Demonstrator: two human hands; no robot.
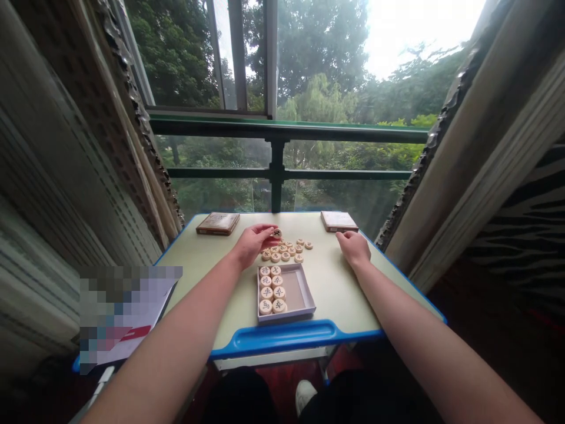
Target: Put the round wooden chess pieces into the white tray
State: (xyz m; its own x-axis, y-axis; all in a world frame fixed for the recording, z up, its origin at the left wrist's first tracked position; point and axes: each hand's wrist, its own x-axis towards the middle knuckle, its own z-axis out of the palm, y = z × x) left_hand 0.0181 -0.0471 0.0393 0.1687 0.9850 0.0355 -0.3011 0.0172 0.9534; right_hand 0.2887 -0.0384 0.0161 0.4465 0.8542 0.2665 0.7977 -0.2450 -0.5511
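Observation:
My left hand [253, 242] pinches a round wooden chess piece [276, 234] just above a loose cluster of similar pieces [286, 251] on the pale table [207, 265]. A shallow grey box tray [300, 292] lies nearer me, with several pieces lined up in its left half and its right half bare. My right hand [354, 247] rests on the table with fingers curled, close to a flat wooden box half [338, 221]; nothing shows in it.
Another flat wooden box half [218, 223] lies at the table's far left. The table has a blue rim and front groove [286, 335]. A green railing and window [282, 132] stand behind. Papers [128, 318] lie lower left; curtains hang on both sides.

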